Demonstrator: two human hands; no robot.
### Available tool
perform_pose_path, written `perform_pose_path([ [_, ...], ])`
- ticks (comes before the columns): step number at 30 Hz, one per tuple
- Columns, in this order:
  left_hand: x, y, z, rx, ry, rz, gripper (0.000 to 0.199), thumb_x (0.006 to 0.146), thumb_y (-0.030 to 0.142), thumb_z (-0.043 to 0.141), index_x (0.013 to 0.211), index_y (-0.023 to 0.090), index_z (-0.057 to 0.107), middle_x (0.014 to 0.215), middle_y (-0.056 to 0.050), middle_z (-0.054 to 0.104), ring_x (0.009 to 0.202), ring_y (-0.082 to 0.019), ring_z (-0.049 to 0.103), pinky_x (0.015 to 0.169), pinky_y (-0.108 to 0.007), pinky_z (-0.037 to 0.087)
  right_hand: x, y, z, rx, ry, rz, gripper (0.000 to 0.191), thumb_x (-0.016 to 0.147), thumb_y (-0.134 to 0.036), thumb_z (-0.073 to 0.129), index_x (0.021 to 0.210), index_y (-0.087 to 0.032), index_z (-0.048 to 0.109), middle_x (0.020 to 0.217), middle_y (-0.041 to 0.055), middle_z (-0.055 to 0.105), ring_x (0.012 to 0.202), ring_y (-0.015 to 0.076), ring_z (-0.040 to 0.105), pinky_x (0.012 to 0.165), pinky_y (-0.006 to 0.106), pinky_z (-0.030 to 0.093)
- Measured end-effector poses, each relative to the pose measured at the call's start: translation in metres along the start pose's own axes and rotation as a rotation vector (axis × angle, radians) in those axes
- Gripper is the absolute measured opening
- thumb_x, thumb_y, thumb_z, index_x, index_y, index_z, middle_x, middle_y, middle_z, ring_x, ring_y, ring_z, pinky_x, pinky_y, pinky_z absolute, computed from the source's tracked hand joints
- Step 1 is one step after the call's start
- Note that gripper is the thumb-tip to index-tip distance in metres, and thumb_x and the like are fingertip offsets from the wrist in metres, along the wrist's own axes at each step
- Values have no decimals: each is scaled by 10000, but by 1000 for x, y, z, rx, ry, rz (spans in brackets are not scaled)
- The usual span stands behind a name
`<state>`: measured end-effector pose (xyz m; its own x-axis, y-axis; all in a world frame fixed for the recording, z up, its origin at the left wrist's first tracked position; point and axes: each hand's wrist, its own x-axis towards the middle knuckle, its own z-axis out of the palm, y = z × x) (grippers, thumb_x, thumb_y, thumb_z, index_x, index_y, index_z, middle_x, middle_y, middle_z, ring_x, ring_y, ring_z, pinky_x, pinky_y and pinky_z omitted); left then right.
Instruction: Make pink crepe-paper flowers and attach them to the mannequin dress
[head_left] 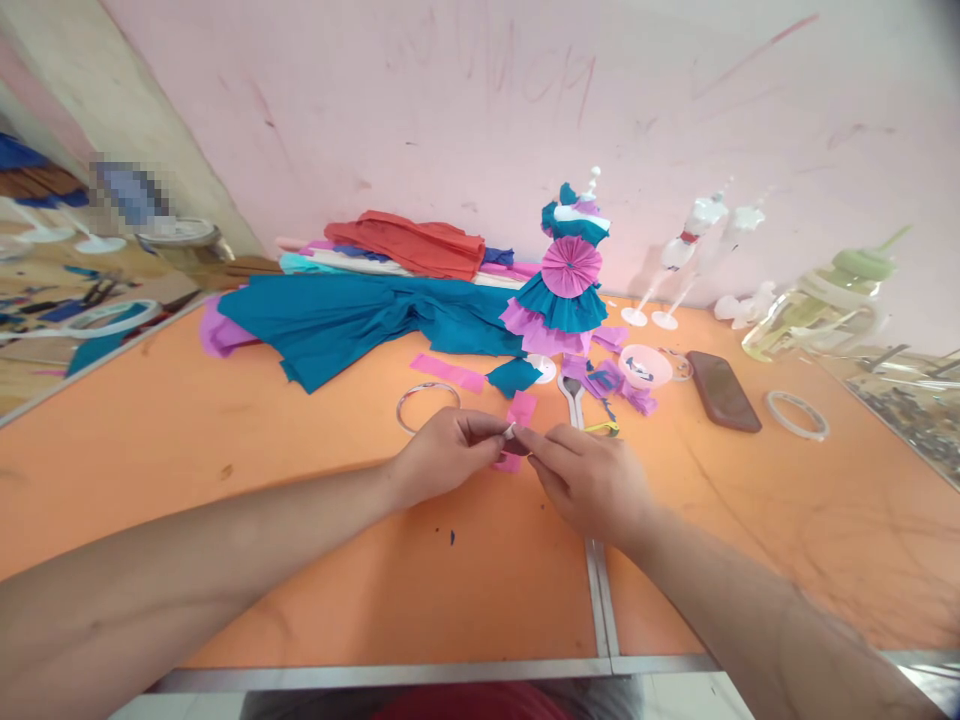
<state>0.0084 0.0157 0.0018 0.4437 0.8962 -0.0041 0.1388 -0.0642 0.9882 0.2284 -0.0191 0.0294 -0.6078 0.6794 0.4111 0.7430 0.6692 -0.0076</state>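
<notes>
My left hand (454, 450) is closed in a pinch over the middle of the table. A small white piece (510, 432) shows at its fingertips; its kind is too small to make out. My right hand (589, 480) meets it there, index finger and thumb closing on the same piece. Just behind and below the fingertips shows a pink crepe paper strip (523, 407); whether it is held or lies on the table I cannot tell. Beyond the hands stands a doll form in a teal and pink paper dress (566, 280). Scissors (571, 395) lie near my right hand.
Teal crepe paper (375, 320) spreads across the back left, with folded red paper (409, 243) behind. A tape roll (427, 405), a pink bowl (645, 368), a phone (724, 390) and another tape roll (796, 414) lie around. A bottle (821, 300) stands at right.
</notes>
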Motion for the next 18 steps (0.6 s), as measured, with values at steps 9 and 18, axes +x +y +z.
perform_pose_path([
  [9, 1, -3, 0, -3, -35, 15, 334, 938, 380, 606, 1157, 190, 772, 1110, -74, 790, 1031, -254, 740, 934, -359, 594, 2, 9, 5, 180, 36, 68, 373, 979, -220, 495, 1299, -253, 684, 844, 21, 710, 632, 129, 603, 577, 264, 430],
  [18, 1, 1, 0, 28, -77, 1, 407, 900, 511, 655, 1142, 207, 776, 1130, -84, 786, 1045, -260, 736, 958, -358, 575, 2, 11, 3, 311, 35, 126, 356, 949, -195, 520, 1241, -241, 718, 882, 30, 729, 638, 111, 607, 625, 231, 469],
])
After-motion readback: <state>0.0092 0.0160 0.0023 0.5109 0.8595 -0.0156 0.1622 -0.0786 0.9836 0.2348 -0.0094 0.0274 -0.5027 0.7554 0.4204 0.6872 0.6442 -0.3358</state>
